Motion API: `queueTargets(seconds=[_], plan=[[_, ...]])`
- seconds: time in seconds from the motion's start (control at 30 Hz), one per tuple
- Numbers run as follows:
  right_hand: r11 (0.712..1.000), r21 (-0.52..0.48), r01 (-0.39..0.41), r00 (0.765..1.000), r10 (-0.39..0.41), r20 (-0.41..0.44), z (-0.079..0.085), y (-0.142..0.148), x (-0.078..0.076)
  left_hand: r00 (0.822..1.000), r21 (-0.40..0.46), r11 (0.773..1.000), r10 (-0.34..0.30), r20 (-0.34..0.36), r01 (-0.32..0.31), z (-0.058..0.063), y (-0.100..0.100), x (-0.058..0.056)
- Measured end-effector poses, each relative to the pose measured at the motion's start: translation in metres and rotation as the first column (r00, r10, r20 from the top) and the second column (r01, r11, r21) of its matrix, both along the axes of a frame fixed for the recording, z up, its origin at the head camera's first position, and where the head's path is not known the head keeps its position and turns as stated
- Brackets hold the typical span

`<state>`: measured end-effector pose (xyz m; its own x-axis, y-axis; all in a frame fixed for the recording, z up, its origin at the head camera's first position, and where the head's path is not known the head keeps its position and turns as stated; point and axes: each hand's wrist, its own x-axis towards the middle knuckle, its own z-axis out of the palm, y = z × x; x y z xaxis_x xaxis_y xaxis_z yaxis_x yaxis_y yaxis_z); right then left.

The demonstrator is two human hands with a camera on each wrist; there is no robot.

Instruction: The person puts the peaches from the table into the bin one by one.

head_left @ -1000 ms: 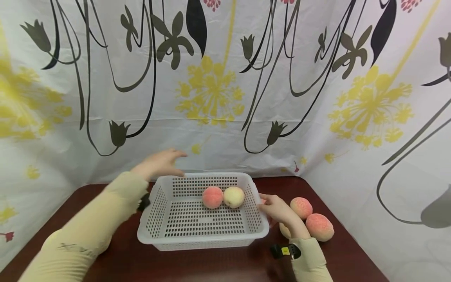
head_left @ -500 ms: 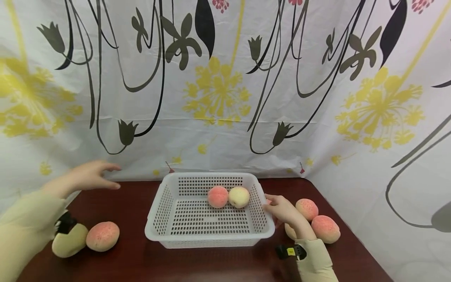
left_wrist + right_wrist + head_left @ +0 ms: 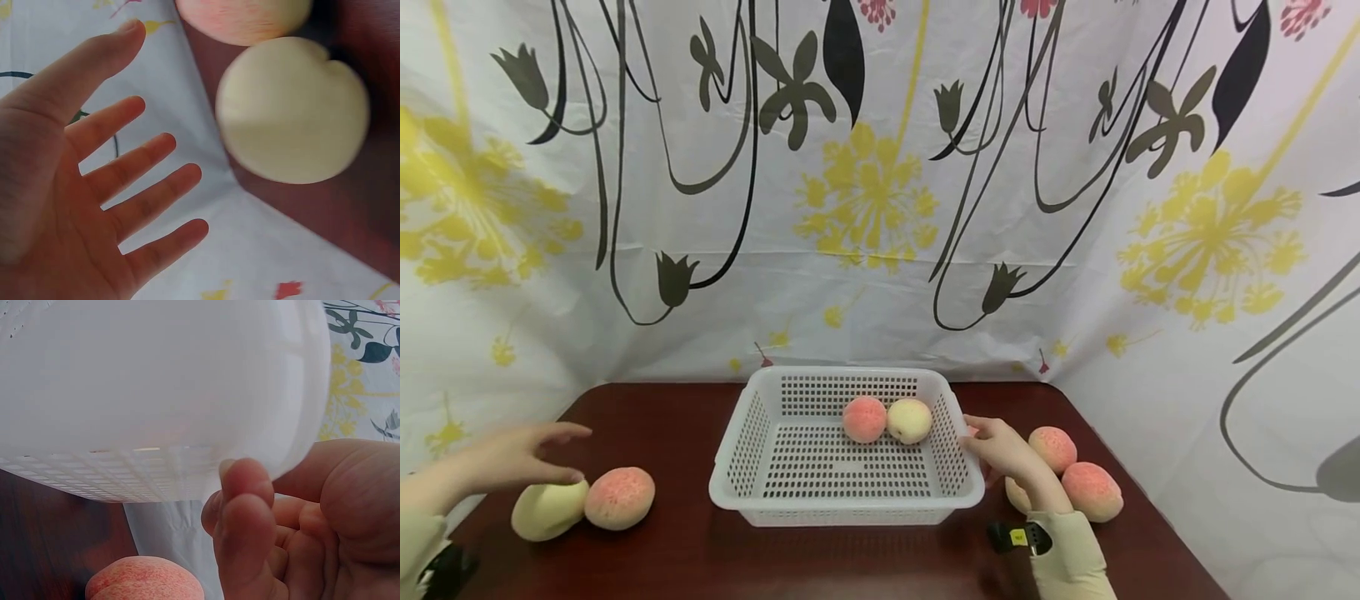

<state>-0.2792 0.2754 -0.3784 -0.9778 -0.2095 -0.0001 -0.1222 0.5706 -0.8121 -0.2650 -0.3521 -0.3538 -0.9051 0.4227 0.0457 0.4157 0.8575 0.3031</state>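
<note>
While upright, mouth upward — white basket [image 3: 846, 506], long axis left to right.

Left hand [image 3: 523, 457] had its fingers [image 3: 153, 200] spread and thumb [image 3: 87, 65] sticking out, while the right hand [image 3: 1003, 447] was kinda curled into a pinch.

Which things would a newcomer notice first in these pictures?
Probably the white perforated basket in the middle of the dark table, with a pink peach and a pale peach side by side inside. More peaches lie to its left and right. Behind, white sheeting printed with yellow flowers fills the head view's upper half.
</note>
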Motion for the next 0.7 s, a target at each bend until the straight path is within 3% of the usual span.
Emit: queueTargets(seconds=[0.13,0.2,0.3,0.47,0.57,0.7], plan=[[1.0,-0.002,0.0,1.0,0.0,-0.003,-0.002,0.0,0.0,0.996,0.072,0.995,-0.073,0.041,0.07,-0.016,-0.004,0.003],[1.0,-0.004,-0.002,1.0,0.002,0.001,-0.002,0.0,0.0,0.995,0.084,0.991,-0.102,0.02,0.1,-0.023,-0.004,0.004],[1.0,-0.01,0.001,1.0,0.0,0.009,-0.003,0.0,0.0,0.988,0.074,0.988,-0.132,-0.081,0.138,-0.03,0.0,0.006],[1.0,-0.025,-0.004,1.0,0.004,0.009,-0.002,0.001,0.001,0.958,0.04,0.982,-0.17,-0.231,0.184,-0.039,0.014,0.009],[0.999,-0.03,-0.018,1.0,0.019,0.002,-0.002,0.001,0.001,0.947,0.024,0.978,-0.192,-0.259,0.205,-0.043,0.019,0.01],[0.999,-0.029,-0.027,1.0,0.027,-0.004,-0.003,0.001,0.001,0.951,0.02,0.974,-0.214,-0.223,0.224,-0.047,0.023,0.01]])
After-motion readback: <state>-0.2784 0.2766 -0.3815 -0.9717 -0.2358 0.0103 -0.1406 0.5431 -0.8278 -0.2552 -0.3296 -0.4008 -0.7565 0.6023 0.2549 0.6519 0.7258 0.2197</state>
